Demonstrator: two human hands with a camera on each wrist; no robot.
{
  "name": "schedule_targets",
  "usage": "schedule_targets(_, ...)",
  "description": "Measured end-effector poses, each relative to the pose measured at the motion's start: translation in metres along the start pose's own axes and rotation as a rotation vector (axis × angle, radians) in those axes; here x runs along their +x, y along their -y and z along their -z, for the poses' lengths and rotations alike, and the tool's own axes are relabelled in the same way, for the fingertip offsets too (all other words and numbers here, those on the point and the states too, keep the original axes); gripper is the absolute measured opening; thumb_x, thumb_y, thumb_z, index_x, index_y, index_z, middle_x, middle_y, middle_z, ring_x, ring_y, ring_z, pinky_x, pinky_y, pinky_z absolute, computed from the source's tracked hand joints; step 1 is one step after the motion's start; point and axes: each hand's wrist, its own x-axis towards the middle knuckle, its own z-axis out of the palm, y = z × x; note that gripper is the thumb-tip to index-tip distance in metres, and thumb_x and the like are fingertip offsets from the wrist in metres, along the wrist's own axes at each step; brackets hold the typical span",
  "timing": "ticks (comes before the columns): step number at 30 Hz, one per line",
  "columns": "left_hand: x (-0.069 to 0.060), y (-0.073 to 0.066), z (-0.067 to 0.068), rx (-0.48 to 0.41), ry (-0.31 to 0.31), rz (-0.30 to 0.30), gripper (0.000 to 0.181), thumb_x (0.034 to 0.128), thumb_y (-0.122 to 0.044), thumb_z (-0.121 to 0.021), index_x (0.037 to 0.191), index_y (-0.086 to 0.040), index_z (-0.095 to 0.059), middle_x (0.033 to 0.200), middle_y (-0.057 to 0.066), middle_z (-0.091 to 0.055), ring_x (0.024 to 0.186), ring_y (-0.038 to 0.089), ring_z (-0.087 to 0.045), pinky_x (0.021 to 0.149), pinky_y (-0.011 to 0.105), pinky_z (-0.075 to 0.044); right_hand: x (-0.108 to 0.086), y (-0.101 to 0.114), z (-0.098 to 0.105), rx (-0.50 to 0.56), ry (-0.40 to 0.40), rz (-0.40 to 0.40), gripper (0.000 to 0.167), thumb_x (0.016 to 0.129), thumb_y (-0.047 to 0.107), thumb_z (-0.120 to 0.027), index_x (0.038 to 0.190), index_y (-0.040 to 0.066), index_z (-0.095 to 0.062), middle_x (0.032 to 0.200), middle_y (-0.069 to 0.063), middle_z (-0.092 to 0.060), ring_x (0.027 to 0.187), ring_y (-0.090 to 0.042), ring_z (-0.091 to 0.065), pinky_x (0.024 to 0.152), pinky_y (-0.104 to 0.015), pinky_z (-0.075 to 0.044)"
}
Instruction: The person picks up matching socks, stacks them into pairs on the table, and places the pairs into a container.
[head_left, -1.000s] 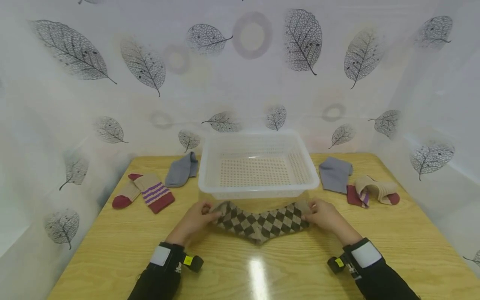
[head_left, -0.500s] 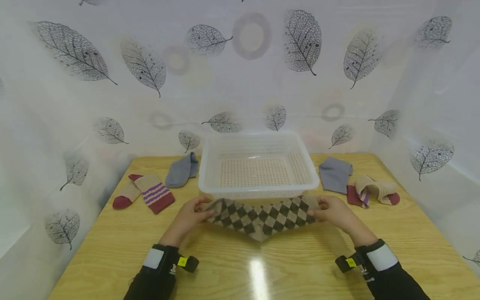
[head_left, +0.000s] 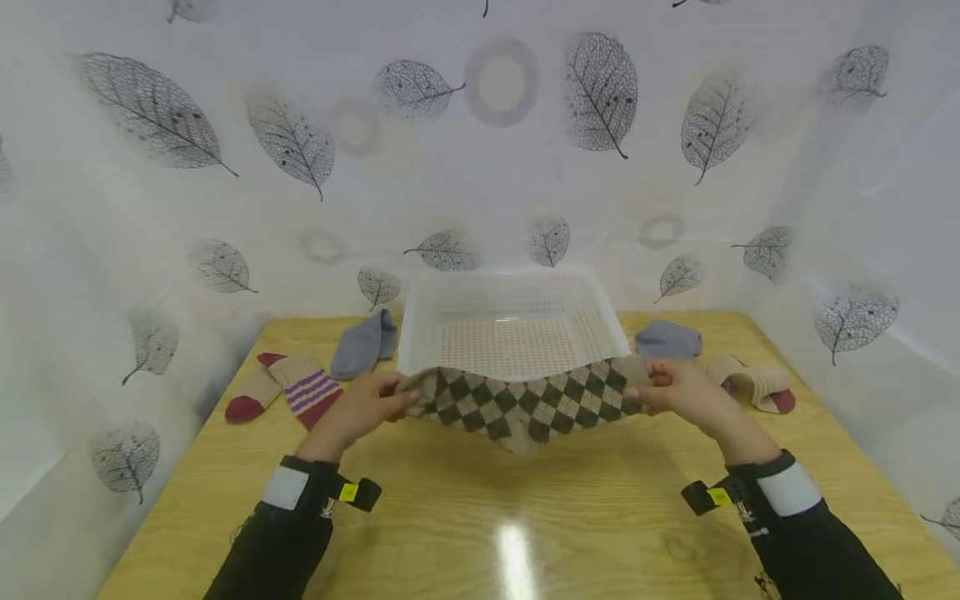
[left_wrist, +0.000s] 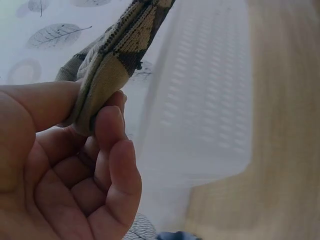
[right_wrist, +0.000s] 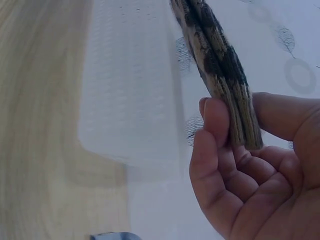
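An argyle sock (head_left: 525, 404) in beige and dark diamonds is stretched between both hands in the head view, sagging to a point in its middle and covering part of the basket's front rim. The left hand (head_left: 360, 414) pinches its left end between thumb and fingers. At the other end, the right hand (head_left: 693, 400) pinches it likewise. In the left wrist view the left hand (left_wrist: 75, 165) grips a folded beige end (left_wrist: 102, 85). The right wrist view shows the right hand (right_wrist: 250, 175) pinching two layered edges of the sock (right_wrist: 232, 90).
Behind the sock stands a white perforated basket (head_left: 617, 321). Left on the wooden table (head_left: 450, 533) lie a grey sock (head_left: 357, 346) and striped beige-maroon socks (head_left: 303, 387). On the right are another grey sock (head_left: 667, 337) and a beige-maroon one (head_left: 765, 386). A leaf-patterned sheet (head_left: 450, 183) hangs behind.
Both hands have risen toward the basket and moved farther apart, stretching the sock wider. The sock now overlaps the basket's front rim, and the view has tilted slightly upward.
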Motion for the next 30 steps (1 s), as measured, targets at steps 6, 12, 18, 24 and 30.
schedule_targets(6, 0.031, -0.015, 0.014, 0.022, -0.065, 0.056, 0.022, 0.1068, -0.018, -0.058, 0.101, 0.002, -0.064, 0.093, 0.008, -0.066, 0.083, 0.013, -0.061, 0.092, 0.043, -0.061, 0.02, 0.015, 0.02, 0.004, -0.032, -0.036, 0.028, 0.107, 0.019, -0.059, 0.109, -0.007, -0.048, 0.091, -0.018, -0.064, 0.095, -0.02, -0.073, 0.091, -0.042, -0.061)
schedule_targets(12, 0.069, -0.029, 0.021, 0.053, -0.189, 0.155, 0.024, 0.1083, -0.02, -0.056, 0.091, -0.003, -0.059, 0.099, 0.011, -0.067, 0.087, 0.017, -0.069, 0.09, 0.037, -0.062, 0.054, 0.027, 0.031, 0.117, -0.093, -0.085, 0.037, 0.107, 0.018, -0.058, 0.128, -0.012, -0.052, 0.103, 0.0, -0.064, 0.08, -0.002, -0.068, 0.079, -0.021, -0.06)
schedule_targets(18, 0.095, -0.044, 0.028, 0.065, -0.267, 0.215, 0.025, 0.1083, -0.022, -0.056, 0.091, -0.004, -0.058, 0.108, 0.02, -0.071, 0.096, 0.028, -0.074, 0.087, 0.032, -0.063, 0.077, 0.042, 0.043, 0.05, -0.137, -0.129, 0.048, 0.107, 0.025, -0.059, 0.137, -0.012, -0.051, 0.111, -0.004, -0.065, 0.08, 0.0, -0.066, 0.081, -0.019, -0.06)
schedule_targets(24, 0.113, -0.051, 0.021, 0.086, -0.298, 0.283, 0.036, 0.1083, -0.018, -0.053, 0.132, 0.006, -0.065, 0.125, 0.026, -0.071, 0.101, 0.031, -0.076, 0.084, 0.028, -0.063, 0.096, 0.058, 0.036, 0.041, -0.158, -0.146, 0.05, 0.107, 0.021, -0.058, 0.141, -0.015, -0.05, 0.111, -0.014, -0.071, 0.072, 0.002, -0.065, 0.078, -0.021, -0.062)
schedule_targets(30, 0.121, -0.046, 0.014, 0.034, -0.328, 0.301, 0.034, 0.1008, -0.007, -0.051, 0.12, 0.015, -0.068, 0.09, 0.021, -0.078, 0.063, 0.017, -0.074, 0.065, 0.024, -0.063, 0.116, 0.055, 0.02, 0.024, -0.174, -0.188, 0.05, 0.106, 0.014, -0.058, 0.143, -0.018, -0.047, 0.095, -0.013, -0.075, 0.066, 0.0, -0.066, 0.074, -0.025, -0.063)
